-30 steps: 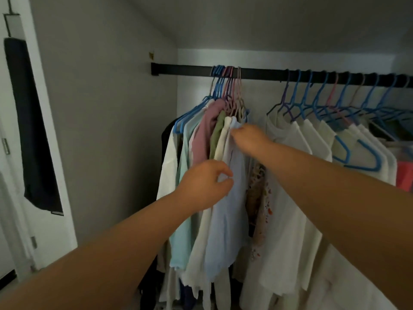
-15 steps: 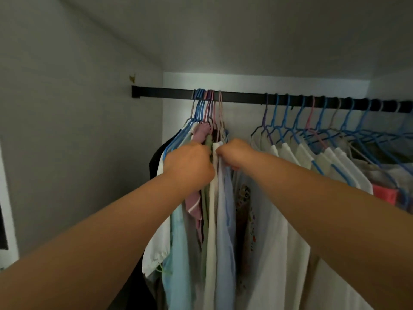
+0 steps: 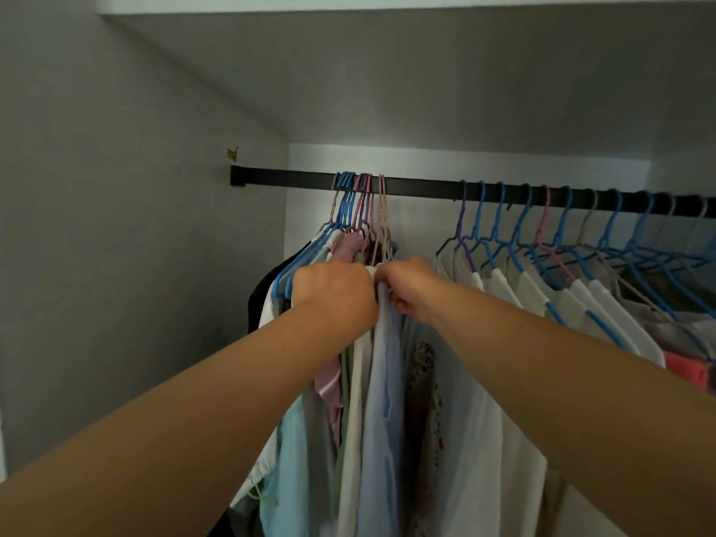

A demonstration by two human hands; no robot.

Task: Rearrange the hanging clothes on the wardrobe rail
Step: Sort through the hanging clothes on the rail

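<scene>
A black rail (image 3: 418,188) runs across the wardrobe. On its left hangs a tight bunch of hangers (image 3: 358,205) carrying several garments: a mauve top (image 3: 350,244), a cream shirt (image 3: 358,401), a pale blue shirt (image 3: 383,381). My left hand (image 3: 333,292) and my right hand (image 3: 410,284) meet at the shoulders of this bunch, both closed on the collar of the cream and pale blue shirts. The fingers are hidden in the cloth. Further right, spaced blue hangers (image 3: 523,226) hold white tops (image 3: 604,323).
The grey side wall (image 3: 135,265) stands close on the left, with a small brass fitting (image 3: 232,153) above the rail end. A bare stretch of rail (image 3: 422,189) separates the two groups. A coral garment (image 3: 685,372) hangs at far right. A sloped ceiling is overhead.
My left hand rose from the mid-body of the garments to their shoulders and now meets my right hand. The view tilted up, and the door at the left dropped out of sight.
</scene>
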